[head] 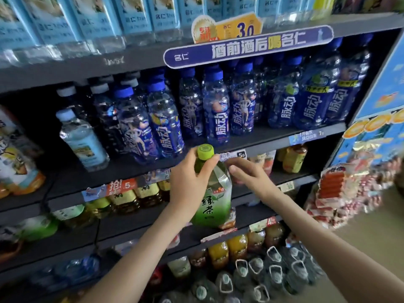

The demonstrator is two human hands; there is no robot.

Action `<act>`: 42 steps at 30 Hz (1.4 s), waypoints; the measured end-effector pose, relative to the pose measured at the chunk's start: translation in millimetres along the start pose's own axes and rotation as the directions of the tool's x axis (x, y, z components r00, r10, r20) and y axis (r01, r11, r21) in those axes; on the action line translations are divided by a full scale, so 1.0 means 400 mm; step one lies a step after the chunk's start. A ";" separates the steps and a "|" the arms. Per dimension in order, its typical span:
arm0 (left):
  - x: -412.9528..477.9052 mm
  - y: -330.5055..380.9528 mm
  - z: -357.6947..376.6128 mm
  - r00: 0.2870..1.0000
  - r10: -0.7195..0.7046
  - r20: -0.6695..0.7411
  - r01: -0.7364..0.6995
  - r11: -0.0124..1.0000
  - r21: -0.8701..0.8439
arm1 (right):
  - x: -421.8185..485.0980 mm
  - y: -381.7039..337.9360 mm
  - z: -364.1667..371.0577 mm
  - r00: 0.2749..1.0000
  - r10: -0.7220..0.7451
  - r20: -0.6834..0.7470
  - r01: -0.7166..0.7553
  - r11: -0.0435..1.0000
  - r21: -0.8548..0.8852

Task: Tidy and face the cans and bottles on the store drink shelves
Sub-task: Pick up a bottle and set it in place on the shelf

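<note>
**Green tea bottle mid-frame, both hands on it**

There's one green tea bottle [213, 206] pretty much dead centre of the frame, held up in front of the shelf edges rather than standing on a shelf. The left hand [190, 182] is wrapped round its neck, right under the yellow-green cap [205, 151], with the fingers curled on tight. The left forearm covers the bottle's lower left side. The right hand [249, 173] comes in from the lower right with its fingertips against the bottle's shoulder. Honestly can't tell if it's pinching or just touching.

Counts:
- I make out eight blue-capped bottles [216, 110] in the front row across the middle of the frame. There are more behind, lost in the dark.
- One pale water bottle [84, 141] stands at the left end of that row, with at least two white caps behind it.
- There's one navy banner [247, 45] at top centre.
- The light-blue bottles [96, 20] along the top are cut off by the frame edge, so no count.
- The lower shelves are too blurry to count, just amber and green bottles.
</note>
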State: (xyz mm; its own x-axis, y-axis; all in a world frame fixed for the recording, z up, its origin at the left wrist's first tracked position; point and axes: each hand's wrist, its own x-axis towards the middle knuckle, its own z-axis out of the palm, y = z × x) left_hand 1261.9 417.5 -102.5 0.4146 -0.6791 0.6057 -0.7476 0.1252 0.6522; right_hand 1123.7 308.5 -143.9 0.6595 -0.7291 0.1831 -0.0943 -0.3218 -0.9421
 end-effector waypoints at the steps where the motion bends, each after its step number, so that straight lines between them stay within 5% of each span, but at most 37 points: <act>1: -0.017 -0.011 0.022 0.999 0.025 0.028 -0.026 0.999 0.028 | -0.032 0.020 -0.003 1.000 0.021 0.007 -0.021 1.000 -0.003; 5: -0.080 -0.047 0.119 0.988 0.076 0.135 -0.086 0.994 0.069 | -0.148 0.109 -0.031 0.993 0.118 -0.001 -0.118 0.991 -0.061; 15: -0.184 -0.020 0.423 0.965 0.017 0.261 -0.074 0.975 0.211 | -0.334 0.356 -0.001 0.908 0.220 -0.356 -0.300 0.935 -0.188; 19: -0.241 -0.033 0.566 0.953 0.021 0.301 -0.079 0.980 0.181 | -0.326 0.456 0.016 0.800 0.402 -0.445 -0.403 0.910 0.097; 23: -0.309 -0.077 0.695 0.942 -0.007 0.334 -0.038 0.991 0.129 | -0.302 0.596 -0.005 0.686 0.464 -0.561 -0.380 0.886 0.267; 29: -0.399 -0.265 0.877 0.868 0.109 0.485 -0.075 0.993 -0.089 | -0.278 0.861 -0.037 0.649 0.455 -0.609 -0.314 0.890 0.330; 33: -0.437 -0.433 0.954 0.835 0.135 0.533 -0.134 0.990 -0.041 | -0.236 0.998 -0.074 0.632 0.358 -0.687 -0.246 0.934 0.260; 38: -0.522 -0.545 0.997 0.782 -0.060 0.620 0.017 0.997 0.076 | -0.195 1.083 -0.112 0.613 0.320 -0.723 -0.249 0.946 0.208; 42: -0.536 -0.522 0.986 0.509 -0.301 0.806 0.494 0.869 0.012 | -0.204 1.077 -0.116 0.610 0.466 -0.640 -0.308 0.884 0.351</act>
State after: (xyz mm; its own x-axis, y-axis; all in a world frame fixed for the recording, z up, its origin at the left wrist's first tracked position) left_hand 1124.5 251.7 -548.2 0.0175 -0.9667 -0.2554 -0.4516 -0.2355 0.8606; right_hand 994.6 201.4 -551.7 -0.1189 -0.9819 -0.1478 -0.0248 0.1517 -0.9881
